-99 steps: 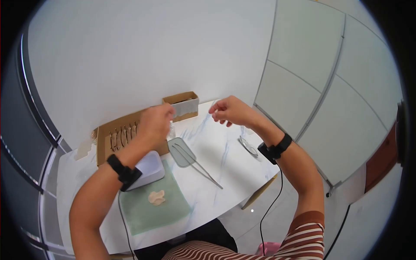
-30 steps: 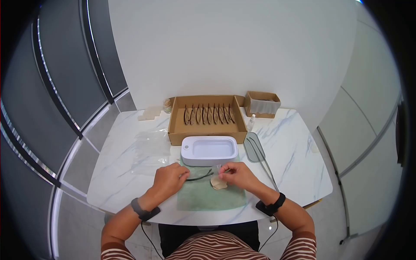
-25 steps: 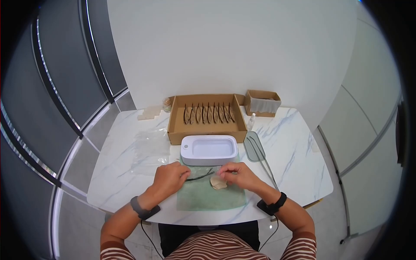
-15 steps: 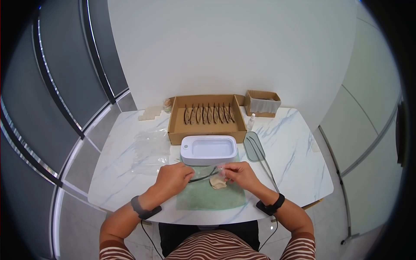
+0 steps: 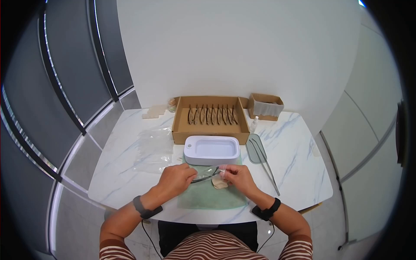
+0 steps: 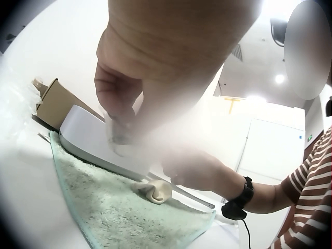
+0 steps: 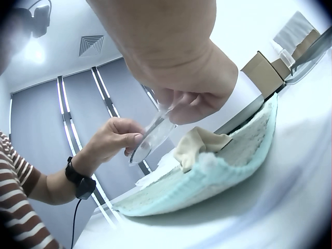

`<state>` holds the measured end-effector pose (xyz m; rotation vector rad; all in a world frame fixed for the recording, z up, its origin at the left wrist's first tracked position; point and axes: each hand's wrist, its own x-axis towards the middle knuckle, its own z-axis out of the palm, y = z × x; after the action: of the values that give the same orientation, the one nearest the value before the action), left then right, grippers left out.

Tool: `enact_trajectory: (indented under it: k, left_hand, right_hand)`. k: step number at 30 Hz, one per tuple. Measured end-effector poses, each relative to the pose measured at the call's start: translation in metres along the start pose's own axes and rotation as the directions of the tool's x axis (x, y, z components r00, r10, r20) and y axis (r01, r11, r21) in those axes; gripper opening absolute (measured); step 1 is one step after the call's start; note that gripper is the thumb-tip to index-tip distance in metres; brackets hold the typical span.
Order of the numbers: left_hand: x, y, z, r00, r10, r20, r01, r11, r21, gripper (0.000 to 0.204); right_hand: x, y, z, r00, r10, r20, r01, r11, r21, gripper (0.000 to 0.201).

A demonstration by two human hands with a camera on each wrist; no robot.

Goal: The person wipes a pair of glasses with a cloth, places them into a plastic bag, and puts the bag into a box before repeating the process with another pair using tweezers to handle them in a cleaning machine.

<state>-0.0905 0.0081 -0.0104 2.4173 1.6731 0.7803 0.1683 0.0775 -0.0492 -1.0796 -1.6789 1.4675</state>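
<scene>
Both hands, raised over the back of the tabletop (image 5: 299, 164) in the earliest frame, now face each other over the green cloth (image 5: 212, 202), and the clear bag (image 7: 165, 132), gathered near the right fingers half a second earlier, spans the gap between them. The left hand (image 5: 175, 178) pinches one end of what look like thin dark glasses (image 5: 202, 179); the right hand (image 5: 239, 177) pinches the bag's edge. The glasses lie between the hands, in front of the white tub (image 5: 212, 161); how far the film encloses them cannot be told. Chief risk: a slender tip may catch the limp plastic, and harder pushing could split it. Should the right fingers loosen, the film would probably collapse on itself and block the way in. A weak left pinch could let the glasses slip onto the beige cloth (image 5: 219, 184) or the tabletop, while a careless swing away from the body might bump the tub just behind.
</scene>
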Motion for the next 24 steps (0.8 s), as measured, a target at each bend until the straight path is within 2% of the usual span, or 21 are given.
enact_trajectory:
  k: [2, 5, 8, 10, 11, 12, 13, 14, 16, 20, 22, 23, 24]
  left_hand:
    - [-0.001, -0.002, 0.001, 1.0, -0.004, 0.012, 0.004, 1.0, 0.004, 0.008]
    - [-0.003, -0.008, 0.003, 0.998, 0.0, -0.064, 0.001, 1.0, 0.012, 0.008]
    - [-0.005, -0.017, 0.005, 0.99, -0.073, -0.12, 0.07, 0.997, -0.027, 0.009]
    - [-0.005, -0.031, 0.015, 0.985, -0.093, -0.145, 0.063, 0.978, -0.198, 0.01]
    - [-0.007, -0.036, 0.018, 0.985, -0.092, -0.148, 0.062, 0.978, -0.198, 0.01]
    - [-0.008, -0.035, 0.017, 0.973, -0.229, -0.025, 0.208, 0.919, -0.334, 0.011]
    - [-0.009, -0.035, 0.016, 0.933, -0.342, 0.115, 0.356, 0.822, -0.444, 0.012]
    - [-0.009, -0.036, 0.016, 0.932, -0.343, 0.113, 0.357, 0.822, -0.444, 0.012]
    - [-0.007, -0.038, 0.014, 0.84, -0.443, 0.313, 0.521, 0.501, -0.691, 0.018]
    - [-0.006, -0.04, 0.004, 0.879, -0.386, 0.281, 0.448, 0.464, -0.764, 0.022]
    - [-0.006, -0.036, -0.001, 0.897, -0.375, 0.233, 0.381, 0.389, -0.839, 0.019]
    - [-0.005, -0.035, -0.002, 0.897, -0.375, 0.235, 0.382, 0.389, -0.838, 0.019]
    - [-0.005, -0.035, -0.003, 0.904, -0.37, 0.216, 0.382, 0.468, -0.797, 0.016]
  right_hand:
    - [0.0, 0.004, 0.002, 1.0, -0.008, -0.002, 0.008, 0.998, 0.059, 0.026]
    - [0.002, 0.009, 0.002, 0.999, 0.001, 0.036, -0.004, 0.997, 0.071, 0.028]
    - [0.0, 0.007, 0.006, 1.0, 0.016, 0.023, -0.019, 0.99, 0.141, 0.027]
    - [0.0, 0.012, 0.007, 0.998, -0.046, 0.044, 0.037, 0.98, 0.194, 0.028]
    - [0.0, 0.012, 0.007, 0.998, -0.049, 0.044, 0.039, 0.981, 0.192, 0.028]
    - [-0.001, 0.012, 0.008, 0.997, -0.062, 0.05, 0.052, 0.983, 0.176, 0.028]
    - [-0.001, 0.011, 0.008, 0.996, -0.074, 0.058, 0.064, 0.985, 0.16, 0.029]
    - [-0.001, 0.011, 0.008, 0.995, -0.075, 0.06, 0.064, 0.985, 0.159, 0.029]
    - [-0.002, 0.009, 0.008, 0.996, -0.066, 0.057, 0.056, 0.986, 0.16, 0.031]
    - [-0.003, 0.005, 0.008, 0.999, -0.03, 0.032, 0.025, 0.988, 0.153, 0.031]
    - [-0.004, 0.005, 0.007, 0.998, -0.042, 0.038, 0.037, 0.99, 0.137, 0.031]
    - [-0.005, 0.004, 0.007, 0.998, -0.041, 0.037, 0.036, 0.99, 0.138, 0.031]
    - [-0.006, 0.001, 0.008, 0.999, -0.038, 0.019, 0.036, 0.992, 0.124, 0.03]
